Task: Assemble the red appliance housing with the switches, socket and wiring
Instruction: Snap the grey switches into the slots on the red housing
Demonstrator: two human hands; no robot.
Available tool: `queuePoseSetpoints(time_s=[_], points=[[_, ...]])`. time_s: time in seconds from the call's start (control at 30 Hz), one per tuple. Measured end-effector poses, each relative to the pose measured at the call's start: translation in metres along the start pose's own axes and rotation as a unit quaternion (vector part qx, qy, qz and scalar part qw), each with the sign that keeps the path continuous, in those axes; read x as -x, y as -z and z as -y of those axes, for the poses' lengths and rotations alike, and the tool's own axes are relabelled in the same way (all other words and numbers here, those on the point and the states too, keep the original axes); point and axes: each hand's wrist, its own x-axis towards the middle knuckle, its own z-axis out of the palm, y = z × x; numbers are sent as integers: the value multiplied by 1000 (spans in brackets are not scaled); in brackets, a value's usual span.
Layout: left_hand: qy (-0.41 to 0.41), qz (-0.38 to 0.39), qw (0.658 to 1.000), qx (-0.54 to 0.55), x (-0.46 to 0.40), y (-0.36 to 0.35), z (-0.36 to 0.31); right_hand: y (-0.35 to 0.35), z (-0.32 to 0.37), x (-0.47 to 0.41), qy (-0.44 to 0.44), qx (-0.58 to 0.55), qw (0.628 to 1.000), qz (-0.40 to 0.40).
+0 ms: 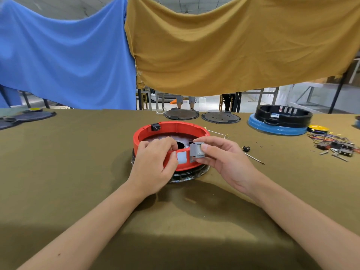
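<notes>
No text, label, brand, number or sign can be read anywhere. A faint curved marking is seen on the face of the small grey plastic switch block (197, 150) pinched by the right hand (220, 160) at the near rim of the round red plastic housing (171, 131), but it is too small and blurred to be made out.

One red housing (171, 131), two dark discs (181, 114).
</notes>
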Motion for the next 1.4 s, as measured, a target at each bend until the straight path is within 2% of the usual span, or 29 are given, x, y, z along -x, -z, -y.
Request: queuePoseSetpoints(time_s=[0.33,0.47,0.63,0.77,0.9,1.0,1.2,1.4], points=[[-36,-10,999,6,-2,2,1,5,4,0,-42,-112,992,50],[-39,-18,999,13,-2,2,-1,4,2,1,-23,-57,997,38],[-32,-20,999,3,-2,2,-1,3,-2,3,61,95,993,24],[-37,-7,999,0,-1,3,0,-1,-6,7,110,226,967,45],[-43,0,999,5,-1,3,-1,-5,-7,10,154,327,932,12],[-51,9,998,19,0,4,-3,-9,-8,12,210,402,891,-4],[-69,14,997,26,1,4,-4,-15,-9,14,277,479,832,-30],[-72,15,997,30,1,2,-4,-20,-11,15,313,513,797,-67]])
